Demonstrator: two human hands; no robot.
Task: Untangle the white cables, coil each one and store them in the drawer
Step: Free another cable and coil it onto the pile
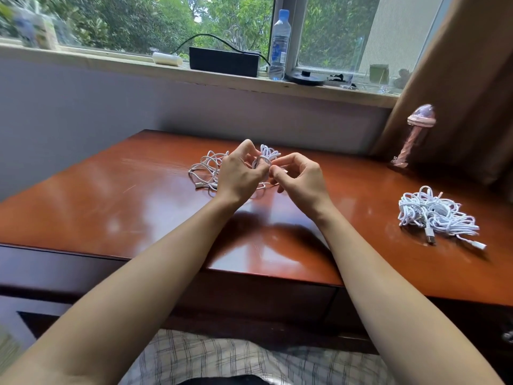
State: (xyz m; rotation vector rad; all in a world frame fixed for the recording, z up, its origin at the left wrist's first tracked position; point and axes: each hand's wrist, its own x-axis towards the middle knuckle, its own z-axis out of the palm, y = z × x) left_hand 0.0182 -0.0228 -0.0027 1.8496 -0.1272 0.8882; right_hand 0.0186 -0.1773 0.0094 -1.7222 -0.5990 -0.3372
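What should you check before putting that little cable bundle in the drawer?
1. Coil held by left hand: ok.
2. Right hand pinching the same cable: ok.
3. Coil free of the tangle on the table: cannot tell, the hands hide it.
4. Drawer open: not ok, it looks shut.
5. Pile out of the way: ok.
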